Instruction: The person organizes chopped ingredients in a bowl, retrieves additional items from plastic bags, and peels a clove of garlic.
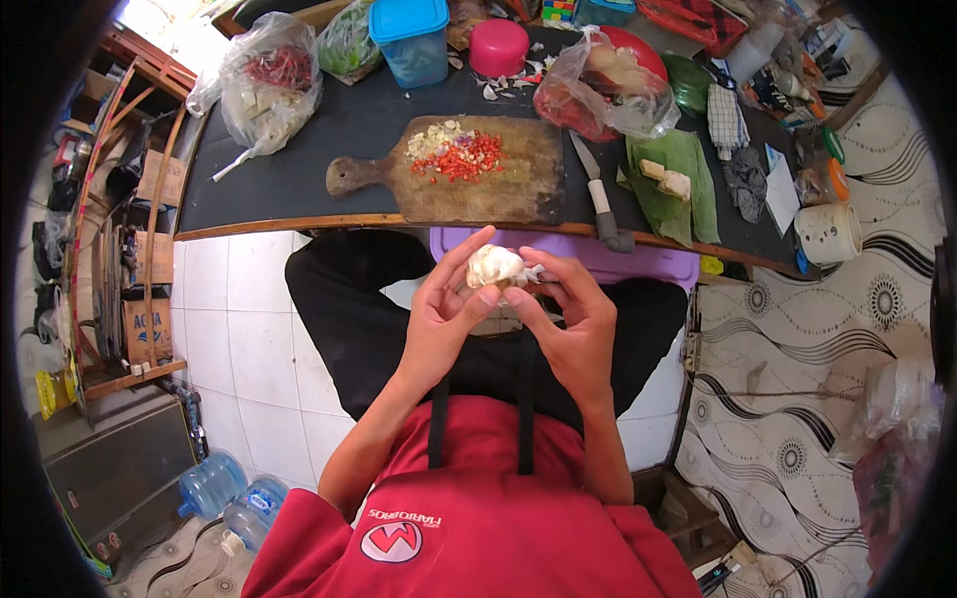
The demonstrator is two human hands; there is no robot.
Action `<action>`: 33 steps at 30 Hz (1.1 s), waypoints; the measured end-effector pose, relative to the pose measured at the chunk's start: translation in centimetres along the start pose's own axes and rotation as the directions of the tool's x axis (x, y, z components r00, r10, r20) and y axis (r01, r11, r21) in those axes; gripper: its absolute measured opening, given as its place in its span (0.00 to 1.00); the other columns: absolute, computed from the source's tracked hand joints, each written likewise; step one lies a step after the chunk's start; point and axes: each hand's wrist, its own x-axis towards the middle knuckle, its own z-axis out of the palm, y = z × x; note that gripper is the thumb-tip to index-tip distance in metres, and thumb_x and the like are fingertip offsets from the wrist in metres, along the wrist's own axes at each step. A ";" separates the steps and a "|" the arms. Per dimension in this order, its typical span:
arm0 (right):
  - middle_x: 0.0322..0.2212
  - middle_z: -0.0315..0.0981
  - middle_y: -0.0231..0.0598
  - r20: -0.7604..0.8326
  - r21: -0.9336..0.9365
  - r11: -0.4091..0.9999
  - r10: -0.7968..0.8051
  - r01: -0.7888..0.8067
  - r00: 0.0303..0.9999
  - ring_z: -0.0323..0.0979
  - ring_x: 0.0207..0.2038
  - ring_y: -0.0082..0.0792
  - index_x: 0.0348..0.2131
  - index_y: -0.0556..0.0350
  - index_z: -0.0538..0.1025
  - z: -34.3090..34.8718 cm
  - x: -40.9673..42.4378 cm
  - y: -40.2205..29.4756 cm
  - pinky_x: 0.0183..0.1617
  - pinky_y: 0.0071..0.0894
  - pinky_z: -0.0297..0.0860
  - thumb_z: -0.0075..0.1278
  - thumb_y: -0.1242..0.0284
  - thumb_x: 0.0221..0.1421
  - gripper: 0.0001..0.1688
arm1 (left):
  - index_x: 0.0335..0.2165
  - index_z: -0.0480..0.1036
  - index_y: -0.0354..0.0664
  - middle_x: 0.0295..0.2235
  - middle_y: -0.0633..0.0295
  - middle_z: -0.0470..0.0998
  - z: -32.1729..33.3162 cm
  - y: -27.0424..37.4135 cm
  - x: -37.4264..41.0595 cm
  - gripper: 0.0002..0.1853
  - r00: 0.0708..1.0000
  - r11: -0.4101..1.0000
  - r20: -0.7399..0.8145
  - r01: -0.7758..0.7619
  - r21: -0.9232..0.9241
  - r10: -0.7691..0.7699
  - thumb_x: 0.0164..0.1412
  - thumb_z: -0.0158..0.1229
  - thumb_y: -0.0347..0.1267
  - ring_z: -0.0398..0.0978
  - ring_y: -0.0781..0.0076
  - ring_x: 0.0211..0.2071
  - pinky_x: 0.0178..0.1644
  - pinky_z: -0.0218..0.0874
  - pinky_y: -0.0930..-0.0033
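Observation:
Between both hands, over my lap and just below the table edge, is a garlic bulb (493, 266). My left hand (448, 306) grips its left side with thumb and fingers. My right hand (572, 314) holds the right side, where loose papery skin sticks out. Beyond them a wooden cutting board (523, 176) lies on the dark table, bearing chopped red chilies (467, 159) and chopped pale pieces that look like garlic (437, 136). Right of the board rests a knife (594, 183). Farther right, tempeh-like pale blocks (669, 182) sit on a banana leaf (665, 217).
At the back stand a plastic bag with red chilies (277, 82), a blue-lidded container (411, 45), a pink bowl (499, 48) near garlic peelings, and a clear bag by a red bowl (583, 90). A white tub (826, 233) is at the right edge. A purple lid (643, 265) lies under the table edge.

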 end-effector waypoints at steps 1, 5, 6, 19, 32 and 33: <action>0.43 0.77 0.40 0.025 -0.047 0.998 -0.033 0.034 0.999 0.76 0.44 0.26 0.46 0.63 0.80 -0.1 0.1 0.3 0.47 0.26 0.75 0.59 0.84 0.55 0.16 | 0.64 0.58 0.33 0.57 0.52 0.70 0.1 0.1 -0.3 0.33 0.999 0.999 -0.016 -0.031 0.019 0.031 0.65 0.60 0.25 0.71 0.67 0.57 0.61 0.65 0.64; 0.42 0.78 0.39 0.054 -0.026 1.000 -0.008 0.009 0.999 0.76 0.45 0.27 0.47 0.61 0.80 -0.6 -0.2 1.1 0.48 0.28 0.76 0.60 0.84 0.54 0.19 | 0.63 0.60 0.31 0.54 0.54 0.72 0.2 0.3 -0.8 0.35 0.996 0.996 -0.046 -0.079 0.045 0.081 0.60 0.64 0.21 0.72 0.70 0.55 0.61 0.64 0.68; 0.41 0.78 0.40 0.044 -0.022 1.000 -0.020 0.021 0.999 0.76 0.45 0.28 0.47 0.60 0.80 -0.5 -0.1 0.9 0.47 0.29 0.76 0.61 0.84 0.53 0.20 | 0.63 0.61 0.31 0.54 0.55 0.73 0.1 0.5 -0.6 0.35 0.996 0.996 -0.045 -0.078 0.044 0.080 0.59 0.65 0.20 0.72 0.70 0.55 0.61 0.64 0.68; 0.39 0.81 0.46 -0.082 -0.307 0.944 -0.151 0.119 0.985 0.80 0.38 0.36 0.48 0.58 0.81 0.0 0.1 1.9 0.43 0.29 0.74 0.60 0.81 0.53 0.20 | 0.62 0.61 0.32 0.53 0.56 0.74 -0.2 0.6 0.8 0.33 0.999 0.987 0.021 0.042 0.155 -0.045 0.61 0.63 0.21 0.73 0.73 0.54 0.59 0.65 0.71; 0.39 0.81 0.48 -0.075 -0.305 0.934 -0.221 0.188 0.972 0.81 0.39 0.40 0.49 0.61 0.80 0.9 2.5 3.6 0.44 0.30 0.74 0.57 0.82 0.57 0.19 | 0.60 0.65 0.31 0.50 0.56 0.76 -1.1 -0.3 2.8 0.29 0.999 0.993 -0.041 0.027 0.112 -0.022 0.64 0.62 0.25 0.75 0.72 0.49 0.52 0.73 0.69; 0.38 0.81 0.48 -0.090 -0.288 0.942 -0.202 0.169 0.975 0.81 0.39 0.39 0.49 0.61 0.80 1.0 2.7 3.8 0.44 0.29 0.74 0.57 0.82 0.57 0.19 | 0.60 0.65 0.31 0.50 0.55 0.76 -1.1 -0.4 3.0 0.29 0.999 0.995 -0.049 0.027 0.101 -0.022 0.64 0.62 0.26 0.75 0.72 0.49 0.51 0.73 0.69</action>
